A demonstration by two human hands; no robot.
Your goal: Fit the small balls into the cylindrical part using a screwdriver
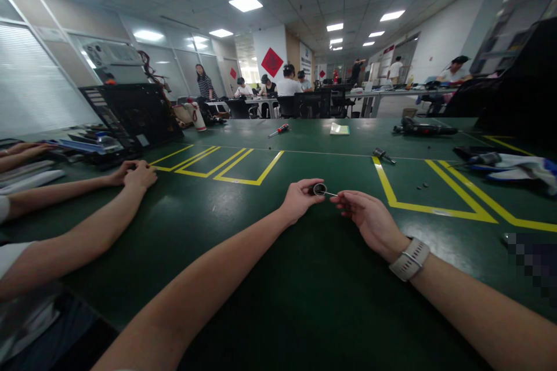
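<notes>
My left hand (299, 200) is closed round a small dark cylindrical part (319, 189), whose round, light-rimmed end faces me. My right hand (363, 214), with a pale watch band at the wrist, pinches a thin metal rod (331, 193). The rod's far end reaches the rim of the cylindrical part; whether it goes inside I cannot tell. Both hands are above the green table (278, 278). Beyond my right hand lies a metal part with a shaft (383, 155), beside the yellow tape.
At left, a co-worker's hands (141, 175) are over the table. A red-handled screwdriver (279, 130), a pale notepad (339, 128) and a black power tool (424, 127) lie farther back. Gloves (517, 168) are at right. Several small dark pieces (423, 186) lie inside the tape.
</notes>
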